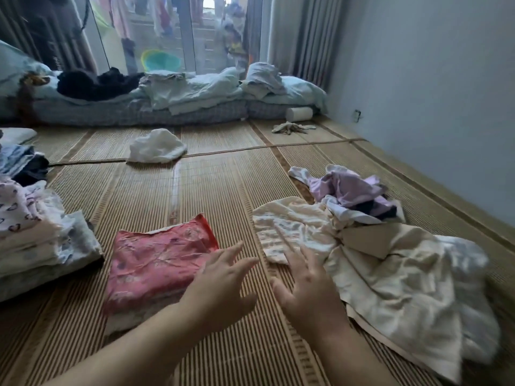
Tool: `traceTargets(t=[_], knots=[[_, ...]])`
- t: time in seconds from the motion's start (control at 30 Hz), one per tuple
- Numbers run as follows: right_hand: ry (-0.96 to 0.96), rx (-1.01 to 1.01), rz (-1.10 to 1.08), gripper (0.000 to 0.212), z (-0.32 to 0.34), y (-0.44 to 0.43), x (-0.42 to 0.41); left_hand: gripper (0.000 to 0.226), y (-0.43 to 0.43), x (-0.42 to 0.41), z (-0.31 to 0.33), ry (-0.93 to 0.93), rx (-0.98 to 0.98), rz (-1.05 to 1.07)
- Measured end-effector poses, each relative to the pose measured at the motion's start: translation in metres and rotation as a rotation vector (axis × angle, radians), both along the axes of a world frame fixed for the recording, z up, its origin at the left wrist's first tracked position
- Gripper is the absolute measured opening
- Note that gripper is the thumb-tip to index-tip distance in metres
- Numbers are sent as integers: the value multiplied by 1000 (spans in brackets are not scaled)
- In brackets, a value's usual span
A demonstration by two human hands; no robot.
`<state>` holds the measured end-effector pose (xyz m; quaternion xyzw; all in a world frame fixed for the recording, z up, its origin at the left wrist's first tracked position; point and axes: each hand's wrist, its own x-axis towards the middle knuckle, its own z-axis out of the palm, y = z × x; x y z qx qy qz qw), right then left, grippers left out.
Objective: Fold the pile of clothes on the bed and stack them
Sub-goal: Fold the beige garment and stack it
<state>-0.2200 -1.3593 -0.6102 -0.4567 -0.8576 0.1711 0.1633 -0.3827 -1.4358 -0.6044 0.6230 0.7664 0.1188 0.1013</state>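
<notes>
My left hand (220,285) and right hand (306,285) are empty, fingers spread wide. The crumpled cream garment (390,274) lies at 2 o'clock, nearer the right hand, long axis running 10 to 4 o'clock. The purple-and-white pile (354,190) covers its far end, so I cannot tell its outline.
</notes>
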Motion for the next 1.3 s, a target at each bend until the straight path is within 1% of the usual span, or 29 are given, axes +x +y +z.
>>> traceTargets(t=[0.07,0.13,0.3,0.4,0.5,0.57,0.63,0.7,0.73,0.8,0.83,0.87,0.9,0.93,1.0,1.07,1.13,1.17,1.2,1.23,1.27,1.3], knots=[[-5,-58,-95,66,-10,-6,38,68,16,33,-3,-5,-39,-68],[-49,-100,-142,65,-13,0,60,67,31,57,-6,-12,-67,-118],[-55,10,-200,59,-4,32,92,68,79,97,-8,49,-76,-189],[-60,17,-320,51,-6,53,117,67,113,120,-16,95,-55,-279],[-51,3,-408,50,-8,68,139,67,135,142,-30,175,-163,-424],[-26,-26,-423,52,-10,74,154,62,145,147,-38,234,-188,-443],[-7,-28,-401,51,-14,76,163,49,154,142,-40,259,-124,-411],[-12,-82,-343,57,-16,73,167,32,159,135,-36,225,-46,-357],[-36,-123,-304,65,-17,71,168,25,158,132,-34,209,-17,-335],[-122,-202,-249,82,-25,69,169,19,151,126,-29,142,-5,-285],[-170,-229,-232,89,-28,66,169,17,144,124,-24,80,-3,-260],[-196,-240,-225,92,-33,65,169,17,137,122,-19,19,13,-242],[-196,-236,-227,89,-35,62,168,22,128,120,-9,-14,51,-231],[-192,-213,-242,79,-35,59,166,29,120,119,2,-13,106,-242],[-164,-108,-285,49,-29,51,162,37,107,121,29,28,187,-283],[-52,-17,-287,26,-14,44,159,30,92,122,59,97,236,-300],[239,7,-266,18,7,31,156,19,80,116,92,139,267,-274],[370,14,-269,10,20,25,156,17,70,110,110,111,256,-279],[455,39,-290,3,36,22,157,17,58,104,127,100,223,-299],[500,82,-304,10,55,22,159,22,47,96,141,120,200,-319],[512,121,-301,13,74,23,160,25,38,90,155,173,163,-322],[470,165,-248,9,88,22,159,21,33,82,167,255,156,-300]])
